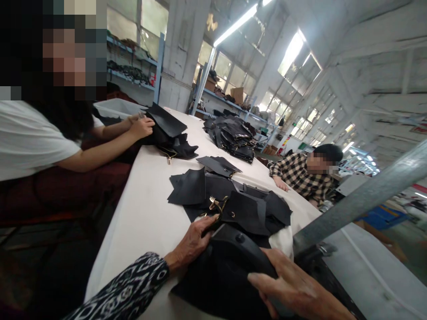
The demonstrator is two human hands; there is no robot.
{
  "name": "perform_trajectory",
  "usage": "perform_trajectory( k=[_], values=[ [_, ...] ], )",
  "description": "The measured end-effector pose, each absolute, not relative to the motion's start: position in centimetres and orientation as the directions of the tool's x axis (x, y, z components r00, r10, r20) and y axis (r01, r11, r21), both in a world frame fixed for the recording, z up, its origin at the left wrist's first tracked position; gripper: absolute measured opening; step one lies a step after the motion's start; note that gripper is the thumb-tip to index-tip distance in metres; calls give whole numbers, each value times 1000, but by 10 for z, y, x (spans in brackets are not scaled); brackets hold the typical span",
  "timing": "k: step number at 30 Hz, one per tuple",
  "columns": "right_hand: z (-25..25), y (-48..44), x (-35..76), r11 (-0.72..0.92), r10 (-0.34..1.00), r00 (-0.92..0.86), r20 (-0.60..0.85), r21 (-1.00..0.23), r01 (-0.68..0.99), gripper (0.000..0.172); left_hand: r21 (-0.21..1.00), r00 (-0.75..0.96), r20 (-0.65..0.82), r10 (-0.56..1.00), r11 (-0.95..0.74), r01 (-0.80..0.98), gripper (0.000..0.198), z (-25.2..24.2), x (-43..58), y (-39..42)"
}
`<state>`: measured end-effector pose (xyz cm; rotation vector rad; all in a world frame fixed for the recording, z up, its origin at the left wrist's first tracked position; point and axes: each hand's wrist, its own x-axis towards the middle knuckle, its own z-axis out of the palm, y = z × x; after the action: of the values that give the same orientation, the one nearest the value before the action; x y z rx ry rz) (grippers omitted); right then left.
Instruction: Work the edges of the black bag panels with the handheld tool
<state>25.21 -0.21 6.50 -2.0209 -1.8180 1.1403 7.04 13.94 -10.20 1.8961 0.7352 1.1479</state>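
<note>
My right hand is closed around the black handle of what looks like an iron, its thumb lying along the near side. Beneath and left of the iron spreads a dark piece of material; its lower part is in shadow. My left hand, in a patterned sleeve, has its fingers bent at the edge of a black leather bag piece with a gold zipper. Just beyond lie more black leather panels in a loose overlapping heap.
On the pale table, a stack of black bag pieces sits farther back. A co-worker at left handles a black panel. Another person in a checked shirt is at the right edge. A slanted metal pole rises close on my right.
</note>
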Motion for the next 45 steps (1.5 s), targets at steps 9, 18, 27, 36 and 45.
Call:
perform_trajectory(
  k=[9,18,27,36,45],
  values=[
    [70,-18,278,-254,943,61,-327,-588,768,35,787,458,479,749,-598,154,49,-102,71,136],
    [72,3,243,-179,913,-156,-376,-714,676,23,755,529,475,703,-634,165,43,-98,69,133],
    [54,-47,295,-248,961,102,-257,-640,727,34,540,492,646,583,-805,245,40,-98,70,132],
    [51,-98,334,-229,972,122,-202,-684,693,46,-177,581,806,114,-890,420,51,9,44,115],
    [14,-126,349,-267,963,116,-242,-803,533,38,-474,874,453,178,-782,405,49,-5,55,78]
  ],
)
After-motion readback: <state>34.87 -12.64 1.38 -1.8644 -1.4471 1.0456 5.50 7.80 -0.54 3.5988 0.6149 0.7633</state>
